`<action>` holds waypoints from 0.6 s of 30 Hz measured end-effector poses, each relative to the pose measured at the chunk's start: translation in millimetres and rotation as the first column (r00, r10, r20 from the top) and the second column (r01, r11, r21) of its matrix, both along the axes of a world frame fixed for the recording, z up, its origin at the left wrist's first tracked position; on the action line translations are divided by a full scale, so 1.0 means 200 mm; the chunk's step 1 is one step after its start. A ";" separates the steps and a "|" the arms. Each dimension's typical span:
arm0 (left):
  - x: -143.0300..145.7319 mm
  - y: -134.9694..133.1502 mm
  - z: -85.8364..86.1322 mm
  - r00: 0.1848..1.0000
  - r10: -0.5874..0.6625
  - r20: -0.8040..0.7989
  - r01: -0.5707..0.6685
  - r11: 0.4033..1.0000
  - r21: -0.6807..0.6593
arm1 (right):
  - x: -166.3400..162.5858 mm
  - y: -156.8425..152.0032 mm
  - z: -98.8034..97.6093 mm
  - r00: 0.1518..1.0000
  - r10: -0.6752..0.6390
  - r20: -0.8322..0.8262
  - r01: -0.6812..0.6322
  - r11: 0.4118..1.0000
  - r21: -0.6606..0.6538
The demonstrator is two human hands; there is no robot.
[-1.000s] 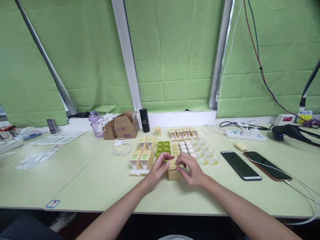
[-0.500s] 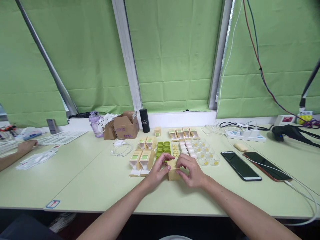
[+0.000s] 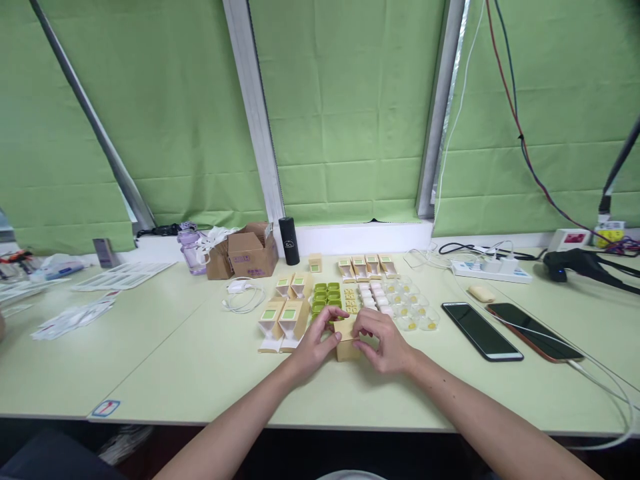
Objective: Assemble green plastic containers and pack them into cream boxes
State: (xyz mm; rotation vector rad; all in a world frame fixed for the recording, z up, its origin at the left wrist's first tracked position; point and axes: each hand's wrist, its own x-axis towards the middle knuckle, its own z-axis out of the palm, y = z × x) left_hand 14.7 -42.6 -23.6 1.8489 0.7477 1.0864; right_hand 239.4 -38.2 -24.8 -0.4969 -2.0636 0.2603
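A small tan cardboard box [image 3: 347, 344] stands on the pale green table [image 3: 200, 373], straight in front of me. My left hand [image 3: 316, 340] grips its left side, thumb and fingers curled over the top edge. My right hand [image 3: 383, 341] holds the right side, fingertips pinched at the top flap. Just behind the box lie green square trays [image 3: 326, 294], small yellow pieces [image 3: 351, 300], white pieces [image 3: 373, 298] and clear cups with yellow bits [image 3: 413, 310].
Open tan boxes with green inserts [image 3: 283, 320] stand left of my hands; more sit in a row [image 3: 365, 265] behind. Two phones [image 3: 505, 328] lie to the right, a power strip [image 3: 487, 268] and cables beyond. A brown carton [image 3: 250, 252], black cylinder [image 3: 289, 241] and purple bottle [image 3: 190, 250] stand at the back.
My hands have barely shifted on the box. Another person's hand that was on the papers at the far left half a second ago has withdrawn almost out of view.
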 end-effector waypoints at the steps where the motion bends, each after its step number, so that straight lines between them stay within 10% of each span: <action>1: 0.00 0.00 0.00 1.000 0.004 0.001 -0.004 1.000 -0.006 | 0.01 0.00 0.00 1.000 -0.008 0.011 0.008 1.000 -0.006; 18: 0.02 0.01 0.01 0.986 0.094 0.140 -0.078 0.990 -0.121 | 0.06 0.01 0.05 0.984 -0.062 0.166 0.067 0.997 -0.029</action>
